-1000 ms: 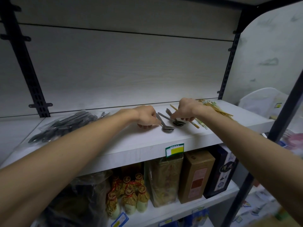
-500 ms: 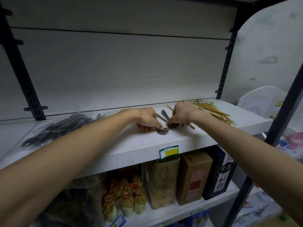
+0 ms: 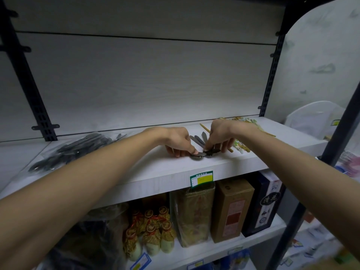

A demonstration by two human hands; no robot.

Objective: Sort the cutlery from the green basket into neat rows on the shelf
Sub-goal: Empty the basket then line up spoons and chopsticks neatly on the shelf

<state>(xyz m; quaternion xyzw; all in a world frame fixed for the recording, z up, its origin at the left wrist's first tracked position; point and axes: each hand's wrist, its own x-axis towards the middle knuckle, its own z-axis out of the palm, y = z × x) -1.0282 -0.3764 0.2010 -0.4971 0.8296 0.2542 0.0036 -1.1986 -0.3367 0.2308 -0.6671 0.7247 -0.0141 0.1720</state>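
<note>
Pinching two spoons (image 3: 202,153), both hands (image 3: 219,137), shelf (image 3: 136,172)

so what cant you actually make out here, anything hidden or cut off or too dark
- Green basket: not in the head view at all.
- Spoons: the left hand and right hand cover parts of them, so the count is unclear.
- Chopsticks: partly behind the right wrist.
- Bagged dark cutlery: too dim to tell piece types.
- Shelf tag: print too small to read.
- Lower shelf goods: cut off by the bottom edge.
</note>
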